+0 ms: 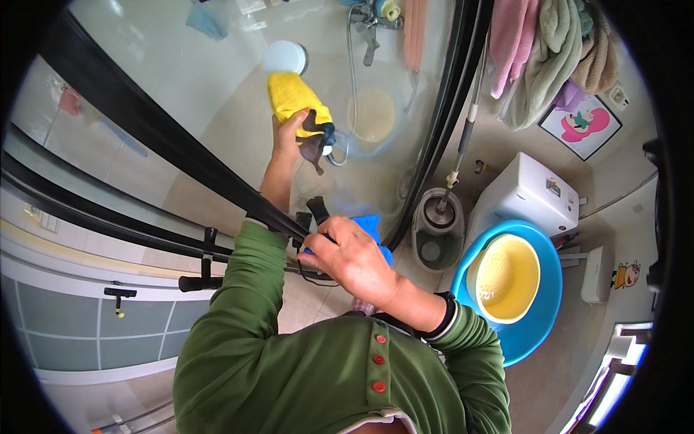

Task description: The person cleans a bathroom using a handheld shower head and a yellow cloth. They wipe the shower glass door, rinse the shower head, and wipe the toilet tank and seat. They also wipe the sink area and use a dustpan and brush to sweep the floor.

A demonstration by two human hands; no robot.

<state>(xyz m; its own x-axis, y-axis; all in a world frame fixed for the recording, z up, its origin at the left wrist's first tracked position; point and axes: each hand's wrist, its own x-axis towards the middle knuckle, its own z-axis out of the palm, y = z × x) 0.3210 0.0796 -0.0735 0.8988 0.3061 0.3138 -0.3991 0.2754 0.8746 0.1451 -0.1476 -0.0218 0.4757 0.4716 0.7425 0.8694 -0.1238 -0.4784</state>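
My left hand (pixel 287 135) reaches past the black frame (pixel 179 157) of a glass shower door and holds a yellow cloth (pixel 298 97). Dark fabric (pixel 314 144) hangs from the cloth's lower end, beside my thumb. Lower down, my right hand (pixel 352 260) is closed at the end of the black frame, with a blue cloth (pixel 374 228) in its grip. Part of that cloth shows beyond my knuckles, and a sliver of blue shows by my fingertips. My palm hides the rest.
A shower hose (pixel 352 81) hangs from a mixer tap (pixel 374 21) behind the glass. Right of the enclosure stand a mop bucket (pixel 461 238) with a mop (pixel 463 135) and a blue basin (pixel 550 293) holding a yellow basin (pixel 534 271). A black door handle (pixel 200 283) juts out at left.
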